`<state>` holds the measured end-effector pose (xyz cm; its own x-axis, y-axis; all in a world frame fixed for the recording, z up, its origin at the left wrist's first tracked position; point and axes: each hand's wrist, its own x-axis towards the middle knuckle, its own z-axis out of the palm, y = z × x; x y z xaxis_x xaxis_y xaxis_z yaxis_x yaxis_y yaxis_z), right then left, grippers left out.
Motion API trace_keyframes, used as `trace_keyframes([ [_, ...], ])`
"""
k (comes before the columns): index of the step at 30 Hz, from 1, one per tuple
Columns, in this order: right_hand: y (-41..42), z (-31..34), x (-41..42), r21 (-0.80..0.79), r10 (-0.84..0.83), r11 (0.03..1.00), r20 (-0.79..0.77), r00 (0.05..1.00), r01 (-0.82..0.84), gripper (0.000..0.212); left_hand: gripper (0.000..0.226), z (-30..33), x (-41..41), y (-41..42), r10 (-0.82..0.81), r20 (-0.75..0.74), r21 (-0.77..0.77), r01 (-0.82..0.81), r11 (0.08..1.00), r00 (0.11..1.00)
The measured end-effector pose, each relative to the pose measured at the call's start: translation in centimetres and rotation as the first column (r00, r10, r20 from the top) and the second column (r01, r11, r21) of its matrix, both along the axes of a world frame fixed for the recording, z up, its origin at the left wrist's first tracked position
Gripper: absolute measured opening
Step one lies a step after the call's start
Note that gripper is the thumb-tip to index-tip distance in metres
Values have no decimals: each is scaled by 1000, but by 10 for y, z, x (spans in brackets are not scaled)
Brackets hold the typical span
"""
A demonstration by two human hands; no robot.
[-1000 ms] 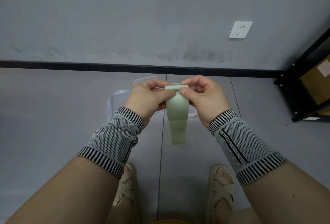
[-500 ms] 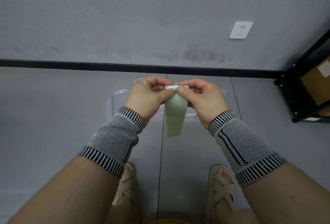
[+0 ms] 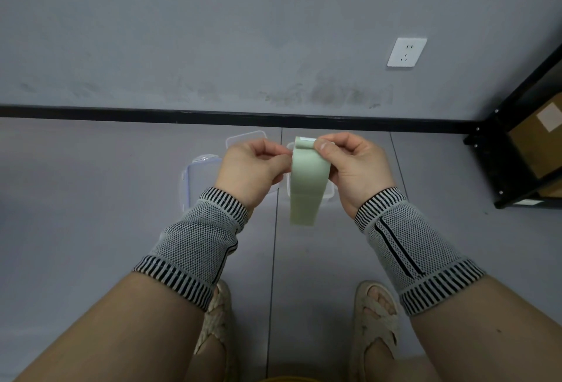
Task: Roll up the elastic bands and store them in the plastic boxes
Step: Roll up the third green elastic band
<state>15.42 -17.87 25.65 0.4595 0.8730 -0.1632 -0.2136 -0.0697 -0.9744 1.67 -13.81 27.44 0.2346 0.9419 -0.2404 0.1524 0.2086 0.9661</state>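
Observation:
A pale green elastic band (image 3: 307,180) hangs in front of me, its top end curled into a small roll. My right hand (image 3: 352,168) pinches the rolled top with thumb and fingers. My left hand (image 3: 252,168) pinches the band's left edge just below the roll. On the floor behind my hands lie clear plastic boxes (image 3: 197,177), one on the left with its clip rim showing, another (image 3: 330,194) mostly hidden behind the band and right hand. A clear lid or box corner (image 3: 243,138) peeks above my left hand.
A grey tiled floor meets a grey wall with a black skirting strip (image 3: 152,113). A black metal shelf (image 3: 517,144) with a cardboard box stands at the right. My sandalled feet (image 3: 375,317) are below the hands. A white socket (image 3: 407,52) sits on the wall.
The hanging tail of the band has grown shorter as the top got rolled. The roll has shifted slightly right, and my left hand's grip has moved to the band's edge.

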Motion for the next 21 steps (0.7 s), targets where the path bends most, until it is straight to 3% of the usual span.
trace_keyframes([
  [11,0,0,-1,25,-61,998,81,995,59,9,12,-6,2,1,21,-45,81,-17,997,999],
  [21,0,2,0,46,-61,997,86,994,58,10,18,-8,6,2,66,34,-7,-66,998,997],
])
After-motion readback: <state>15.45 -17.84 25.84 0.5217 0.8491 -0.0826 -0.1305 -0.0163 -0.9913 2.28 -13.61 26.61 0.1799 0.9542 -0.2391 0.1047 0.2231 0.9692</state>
